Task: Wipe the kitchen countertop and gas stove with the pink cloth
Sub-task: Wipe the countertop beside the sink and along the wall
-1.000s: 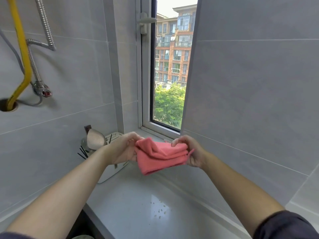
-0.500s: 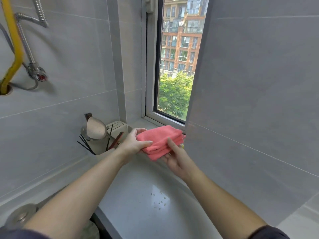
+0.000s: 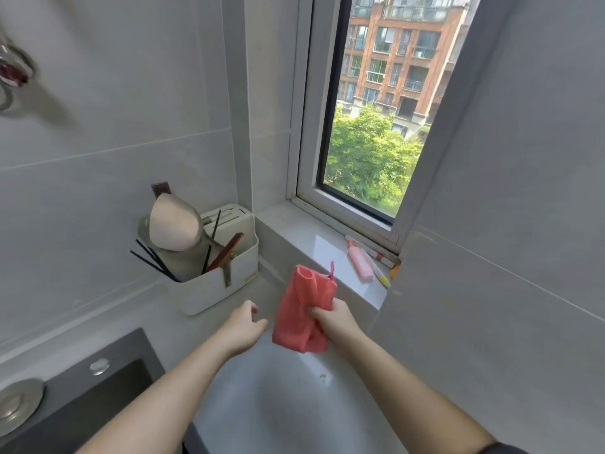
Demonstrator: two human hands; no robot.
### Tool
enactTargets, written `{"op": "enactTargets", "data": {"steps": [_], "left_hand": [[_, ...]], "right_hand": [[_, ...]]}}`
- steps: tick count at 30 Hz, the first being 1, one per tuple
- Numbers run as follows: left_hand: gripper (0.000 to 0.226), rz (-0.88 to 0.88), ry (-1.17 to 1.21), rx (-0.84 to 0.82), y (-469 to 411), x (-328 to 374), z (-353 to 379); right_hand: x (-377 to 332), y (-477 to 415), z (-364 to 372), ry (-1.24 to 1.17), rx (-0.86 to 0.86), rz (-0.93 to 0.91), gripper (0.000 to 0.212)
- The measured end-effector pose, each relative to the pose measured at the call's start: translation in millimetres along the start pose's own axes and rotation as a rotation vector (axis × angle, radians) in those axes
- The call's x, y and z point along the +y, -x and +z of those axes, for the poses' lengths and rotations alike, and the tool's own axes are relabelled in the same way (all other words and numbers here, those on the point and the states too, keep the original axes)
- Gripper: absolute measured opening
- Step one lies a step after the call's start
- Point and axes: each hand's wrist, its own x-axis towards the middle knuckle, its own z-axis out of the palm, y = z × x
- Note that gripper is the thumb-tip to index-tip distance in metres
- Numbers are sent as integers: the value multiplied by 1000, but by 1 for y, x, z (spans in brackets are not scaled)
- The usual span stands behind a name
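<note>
- The counter (image 3: 278,404) fills the lower middle of the view, pale and glossy. It is the surface to be wiped, and both arms reach out over it. No wiping shows yet, so the task looks near its start.
- The window (image 3: 376,126) stands at the far end, with the sill (image 3: 304,237) one step above the counter.
- The sink (image 3: 98,398) is dark and sunk into the counter at lower left. The stove is not in view.
- The caddy (image 3: 212,286) is white, holds utensils, and is pushed back against the wall, probably to keep the worktop free. It would likely have to be wiped around or shifted.
- The cloth (image 3: 301,309) is pink and hangs bunched and roughly upright in the air above the counter, just before the sill, not touching either. Its loop sticks up at the top. Gathered like this, it seems readied for a one-handed wipe.
- The right hand (image 3: 334,322) grips the cloth at its right edge, fingers curled tight round the folds.
- The left hand (image 3: 244,326) hovers just left of the cloth, apart from it, fingers loosely curled and holding nothing.
- A tube (image 3: 360,262) lies on the sill near the frame, out of the wiping path.
- Small specks (image 3: 322,376) dot the counter below the cloth, a likely first target.
</note>
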Motion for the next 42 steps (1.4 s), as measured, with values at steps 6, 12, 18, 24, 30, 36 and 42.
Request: {"op": "enactTargets", "data": {"steps": [6, 12, 18, 24, 30, 36, 42], "left_hand": [[43, -68, -461, 50, -42, -54, 0], [37, -167, -581, 107, -70, -98, -12], [49, -174, -674, 161, -94, -136, -11], [44, -63, -711, 199, -108, -163, -21], [33, -38, -727, 167, -113, -165, -27], [29, 26, -709, 225, -106, -164, -26], [33, 47, -780, 253, -103, -171, -18]], "right_hand": [[20, -48, 30, 680, -181, -416, 17], [21, -116, 72, 1233, -284, -998, 40], [61, -158, 93, 1395, -268, -1081, 33], [51, -178, 126, 1447, -341, -742, 41], [17, -162, 122, 1707, -559, -406, 20], [7, -148, 95, 1461, -461, -618, 37], [49, -159, 117, 1561, -340, -685, 44]]}}
